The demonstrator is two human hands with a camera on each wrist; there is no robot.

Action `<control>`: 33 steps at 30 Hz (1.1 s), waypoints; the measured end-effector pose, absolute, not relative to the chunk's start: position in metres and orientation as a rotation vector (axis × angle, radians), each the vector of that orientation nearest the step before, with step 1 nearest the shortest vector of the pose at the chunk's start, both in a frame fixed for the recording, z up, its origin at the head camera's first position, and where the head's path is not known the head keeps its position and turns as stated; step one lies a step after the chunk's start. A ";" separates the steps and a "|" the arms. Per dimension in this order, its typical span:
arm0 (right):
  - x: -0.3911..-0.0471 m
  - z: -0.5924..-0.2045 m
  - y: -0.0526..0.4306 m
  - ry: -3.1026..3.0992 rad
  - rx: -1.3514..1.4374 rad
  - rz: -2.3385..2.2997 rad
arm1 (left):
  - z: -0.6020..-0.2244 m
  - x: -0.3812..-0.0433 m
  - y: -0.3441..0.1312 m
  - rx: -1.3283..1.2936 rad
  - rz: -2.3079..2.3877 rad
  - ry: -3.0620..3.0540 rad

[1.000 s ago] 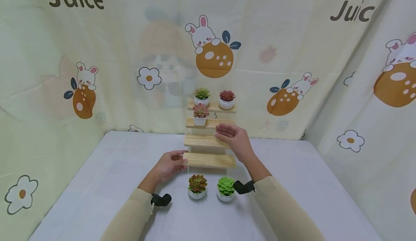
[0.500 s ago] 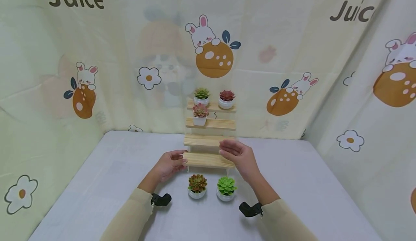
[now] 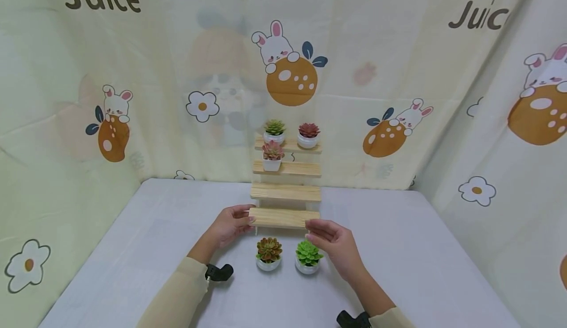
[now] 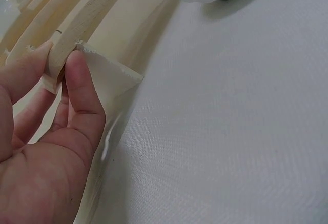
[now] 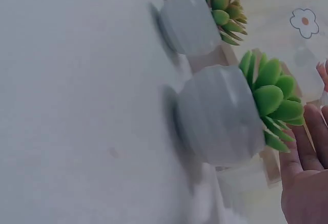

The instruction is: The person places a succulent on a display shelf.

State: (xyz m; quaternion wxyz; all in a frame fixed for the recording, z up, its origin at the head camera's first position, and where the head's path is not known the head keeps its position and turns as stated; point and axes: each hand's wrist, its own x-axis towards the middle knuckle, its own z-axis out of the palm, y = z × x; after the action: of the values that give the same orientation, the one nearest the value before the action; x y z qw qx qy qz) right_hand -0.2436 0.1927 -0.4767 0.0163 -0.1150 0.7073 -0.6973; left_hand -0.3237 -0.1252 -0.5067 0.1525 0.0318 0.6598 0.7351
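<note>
A stepped wooden shelf [image 3: 285, 192] stands at the back of the table. My left hand [image 3: 229, 226] pinches the left end of its lowest board, thumb on one face and fingers on the other, as the left wrist view shows at the board end [image 4: 69, 42]. With its fingers extended and holding nothing, my right hand [image 3: 337, 244] is at the right end of that board, just beside a bright green potted succulent [image 3: 308, 253]. To that plant's left sits a brownish-green succulent [image 3: 268, 250] in a white pot. Both pots stand on the table before the shelf.
On the top board stand a green succulent [image 3: 274, 129] and a dark red one [image 3: 308, 135]. One board lower, at the left, is a pink succulent [image 3: 272, 156] in a square white pot. A printed curtain [image 3: 376, 67] hangs behind the white table [image 3: 390, 239].
My right hand has come down and toward me along the shelf's right side, from the second-highest board to the lowest. My left hand keeps its hold on the board; the plants stay put.
</note>
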 end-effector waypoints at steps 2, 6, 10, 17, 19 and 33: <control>-0.239 -0.479 0.194 2.211 -0.332 -2.150 | -0.506 -0.323 -0.126 0.091 2.111 1.893; -0.231 -0.484 0.197 2.209 -0.287 -2.122 | -0.508 -0.325 -0.126 0.091 2.111 1.888; -0.225 -0.491 0.201 2.195 -0.333 -2.083 | -0.509 -0.326 -0.126 0.088 2.111 1.886; -0.218 -0.496 0.203 2.196 -0.335 -1.996 | -0.507 -0.326 -0.125 0.087 2.109 1.889; -0.217 -0.497 0.202 2.213 -0.303 -1.961 | -0.507 -0.326 -0.125 0.074 2.111 1.888; -0.217 -0.507 0.199 2.269 -0.289 -1.859 | -0.506 -0.324 -0.125 0.050 2.110 1.881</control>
State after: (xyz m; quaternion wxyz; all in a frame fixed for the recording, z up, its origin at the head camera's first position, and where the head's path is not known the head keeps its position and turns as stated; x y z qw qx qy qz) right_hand -0.2174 0.1987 -0.5071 0.0968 -0.0975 0.7662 -0.6277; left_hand -0.3244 -0.1250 -0.5056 0.1567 0.0176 0.6572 0.7370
